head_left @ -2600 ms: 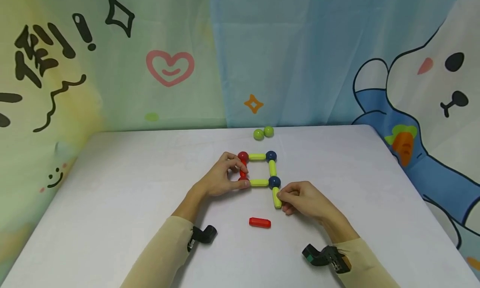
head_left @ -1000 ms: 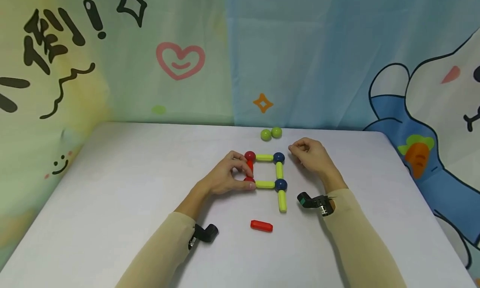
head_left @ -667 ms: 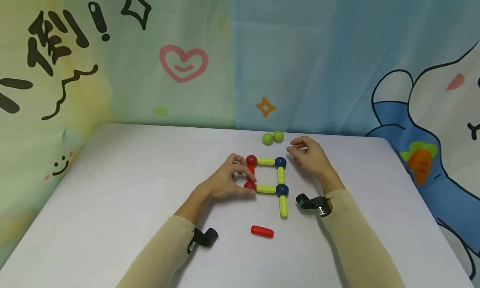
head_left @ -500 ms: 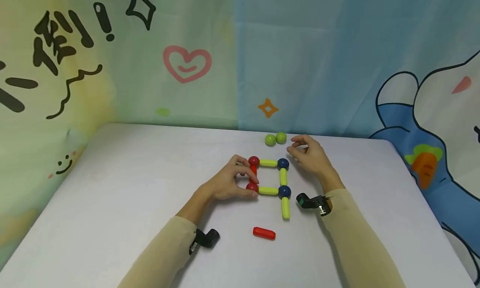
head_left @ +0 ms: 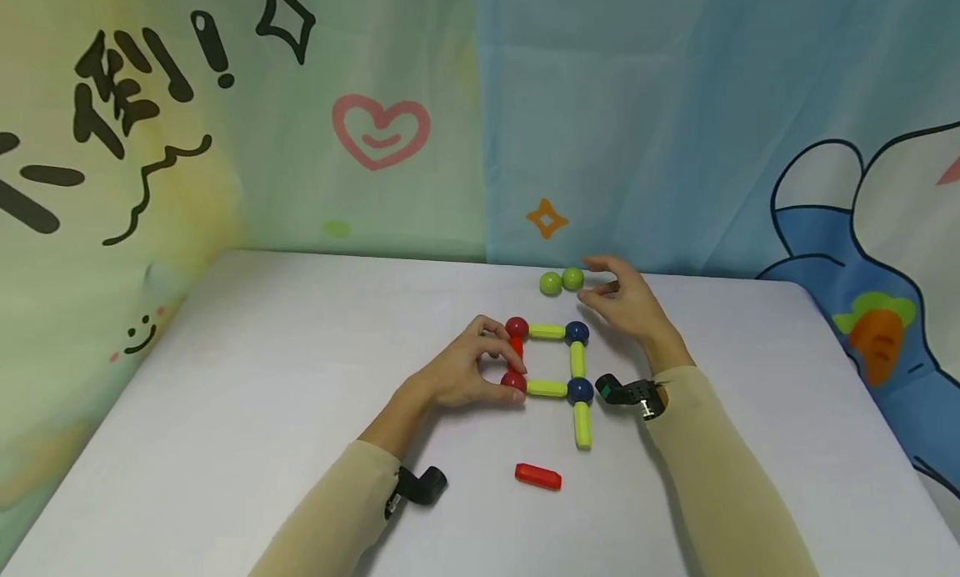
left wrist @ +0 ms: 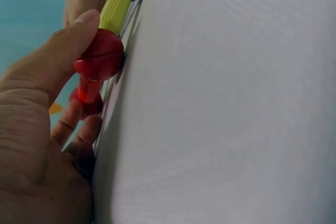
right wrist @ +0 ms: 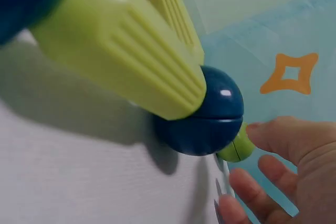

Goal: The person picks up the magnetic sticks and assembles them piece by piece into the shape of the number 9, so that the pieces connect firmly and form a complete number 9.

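A square of building sticks and balls lies on the table, with yellow-green sticks [head_left: 547, 388], a red stick [head_left: 517, 352] on its left side, red balls [head_left: 517, 328] at the left corners and blue balls [head_left: 580, 390] at the right. My left hand [head_left: 474, 367] holds its left side, thumb on the near red ball [left wrist: 101, 59], fingers by the red stick. One more yellow-green stick [head_left: 582, 427] extends from the near blue ball towards me. Beyond the square, my right hand [head_left: 626, 302] has thumb and fingers apart right beside a green ball [head_left: 573, 278], holding nothing.
A second green ball [head_left: 551, 283] sits left of the first near the table's back edge. A loose red stick [head_left: 538, 477] lies on the white table [head_left: 300, 393] nearer to me. A printed curtain [head_left: 375, 202] hangs behind.
My right hand has let go of the lower yellow-green stick and moved away from me to the green balls, its fingers spreading. My left hand keeps its place at the square; the view has shifted slightly.
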`<state>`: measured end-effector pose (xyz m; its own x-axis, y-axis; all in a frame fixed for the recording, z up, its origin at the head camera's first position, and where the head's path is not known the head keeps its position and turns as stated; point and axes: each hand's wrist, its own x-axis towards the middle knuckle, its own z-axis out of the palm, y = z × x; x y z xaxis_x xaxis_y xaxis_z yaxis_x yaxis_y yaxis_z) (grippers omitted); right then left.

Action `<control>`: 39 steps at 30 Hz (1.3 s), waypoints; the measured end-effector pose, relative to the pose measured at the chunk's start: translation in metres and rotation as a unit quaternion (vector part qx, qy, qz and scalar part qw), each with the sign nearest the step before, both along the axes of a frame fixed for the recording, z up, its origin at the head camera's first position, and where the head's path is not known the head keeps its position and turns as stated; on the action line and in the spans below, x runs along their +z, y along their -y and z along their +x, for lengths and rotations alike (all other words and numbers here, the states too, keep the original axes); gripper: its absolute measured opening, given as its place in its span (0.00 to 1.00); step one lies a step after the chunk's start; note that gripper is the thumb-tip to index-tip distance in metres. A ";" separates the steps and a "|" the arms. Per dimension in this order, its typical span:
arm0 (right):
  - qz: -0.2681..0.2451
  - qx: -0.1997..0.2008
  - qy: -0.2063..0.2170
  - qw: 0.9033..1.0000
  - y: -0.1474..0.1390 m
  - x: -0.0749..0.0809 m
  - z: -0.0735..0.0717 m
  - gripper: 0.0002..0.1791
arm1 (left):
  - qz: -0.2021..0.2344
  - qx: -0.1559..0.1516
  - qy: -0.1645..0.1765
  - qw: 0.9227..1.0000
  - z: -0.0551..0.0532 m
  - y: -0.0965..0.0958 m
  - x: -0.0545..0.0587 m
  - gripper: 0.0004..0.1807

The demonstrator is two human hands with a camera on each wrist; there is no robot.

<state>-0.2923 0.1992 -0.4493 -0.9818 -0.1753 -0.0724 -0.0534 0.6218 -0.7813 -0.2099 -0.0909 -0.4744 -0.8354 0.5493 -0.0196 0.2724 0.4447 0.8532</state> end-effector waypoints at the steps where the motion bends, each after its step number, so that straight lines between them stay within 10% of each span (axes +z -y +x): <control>1: 0.006 0.004 0.002 1.000 0.000 -0.001 0.000 0.33 | 0.001 -0.004 -0.001 1.000 0.000 -0.001 0.000 0.14; 11: 0.065 0.089 -0.023 0.994 0.005 -0.005 -0.009 0.34 | 0.014 -0.001 -0.008 1.000 0.001 -0.002 -0.001 0.14; 39: 0.110 0.069 -0.021 0.991 -0.030 -0.012 0.021 0.23 | 0.000 -0.006 0.000 1.000 -0.003 -0.020 -0.007 0.12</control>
